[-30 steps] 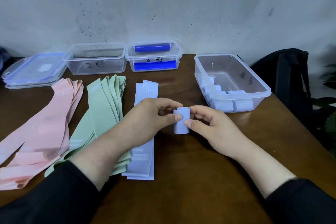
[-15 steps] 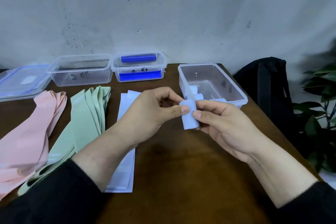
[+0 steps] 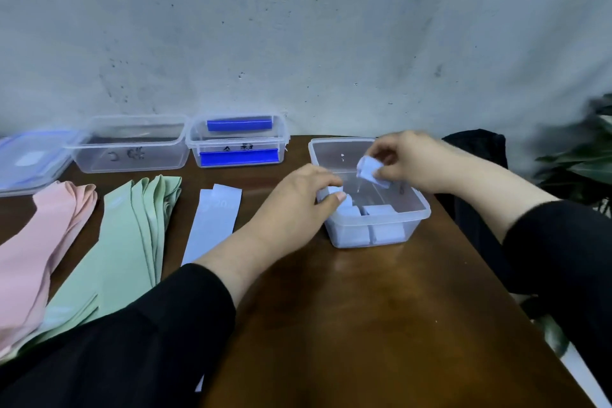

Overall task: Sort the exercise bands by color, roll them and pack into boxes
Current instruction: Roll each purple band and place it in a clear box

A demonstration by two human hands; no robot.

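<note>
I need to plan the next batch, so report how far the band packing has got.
Done: several rolled blue bands sit in the clear box.

In hand: the right hand pinches another rolled blue band over that box, while the left hand holds the box's near rim.

Left: flat blue bands, the green pile and the pink pile lie unrolled; the empty box awaits.

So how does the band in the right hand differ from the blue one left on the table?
The held band is rolled and up over the box; the table band lies flat and unrolled beside the green bands. Both are pale blue.
</note>
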